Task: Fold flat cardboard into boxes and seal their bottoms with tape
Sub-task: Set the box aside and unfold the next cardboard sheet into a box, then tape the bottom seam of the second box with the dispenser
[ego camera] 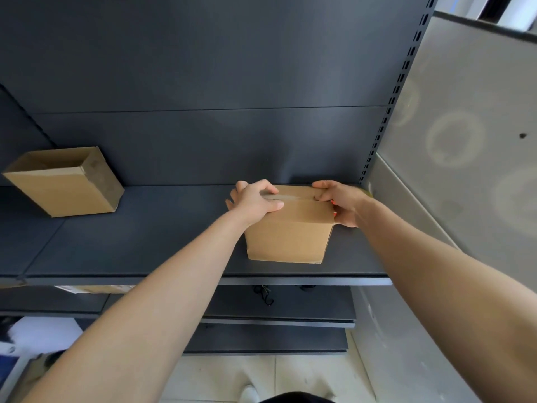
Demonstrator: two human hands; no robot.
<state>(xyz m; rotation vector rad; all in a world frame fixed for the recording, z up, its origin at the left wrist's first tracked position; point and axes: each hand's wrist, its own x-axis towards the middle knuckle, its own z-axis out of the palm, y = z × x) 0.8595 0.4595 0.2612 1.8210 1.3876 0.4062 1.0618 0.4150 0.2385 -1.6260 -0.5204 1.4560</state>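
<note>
Two grips worked one cardboard box [290, 237], which stood on the dark shelf [145, 237] with its taped face up.

Left grip [254, 199]: the fingers were curled over the box's far top edge and the thumb lay along the top, so it grasped the box and held it down.

Right grip [340, 203]: the fingers were curled at the right end of the seam and closed around an orange-red tool [334, 212]. The tool showed only between palm and box. It was probably a tape cutter, though too much was hidden to be sure.

Tape strip [293, 196]: it ran between the two grips along the centre seam, its left end under the left grip's fingers.

Step judged in hand: finishing the bottom seal at the right end. To do this well:
- The left grip needed to pin the flaps shut, so that the seam did not gape.
- The right grip needed to draw the tape taut, carry it over the edge beneath itself and down the side wall, then cut it cleanly.
- The strip then wanted rubbing flat from the left grip towards the right, to drive out wrinkles.

Risk: the light box could slide towards the shelf's front lip if pulled without a counter-hold.

Second box [66, 184]: open and tipped, it lay well to the left of the left grip.
</note>
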